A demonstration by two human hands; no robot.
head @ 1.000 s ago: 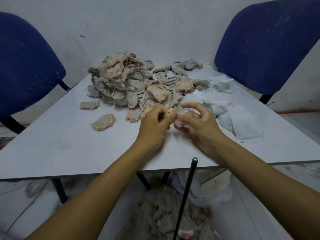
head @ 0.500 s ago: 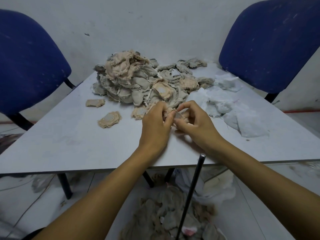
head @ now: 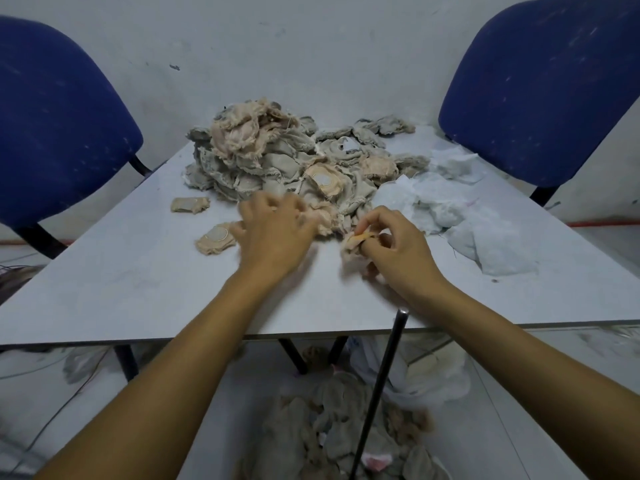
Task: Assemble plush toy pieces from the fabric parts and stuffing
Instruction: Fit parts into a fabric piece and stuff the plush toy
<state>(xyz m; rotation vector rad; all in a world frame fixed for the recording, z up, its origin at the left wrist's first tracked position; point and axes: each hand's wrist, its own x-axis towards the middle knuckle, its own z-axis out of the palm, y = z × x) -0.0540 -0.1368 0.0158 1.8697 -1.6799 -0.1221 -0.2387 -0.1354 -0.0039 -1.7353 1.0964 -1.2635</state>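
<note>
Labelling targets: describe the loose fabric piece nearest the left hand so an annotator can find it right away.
Start at the big fabric pile at the back of the white table. Two small pieces lie loose on its left; take the nearer one, the round beige piece just left of the left hand. It has a pale grey disc in the centre; the other piece is flatter and rectangular.

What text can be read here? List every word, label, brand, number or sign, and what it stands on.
None: no word, label, brand, number or sign can be read anywhere in the picture.
The fabric pile, the loose fabric pieces, the white stuffing, the table, both blue chairs and the wall are bare of print.
The piece in the right hand and the blurred left hand show no tag.
</note>
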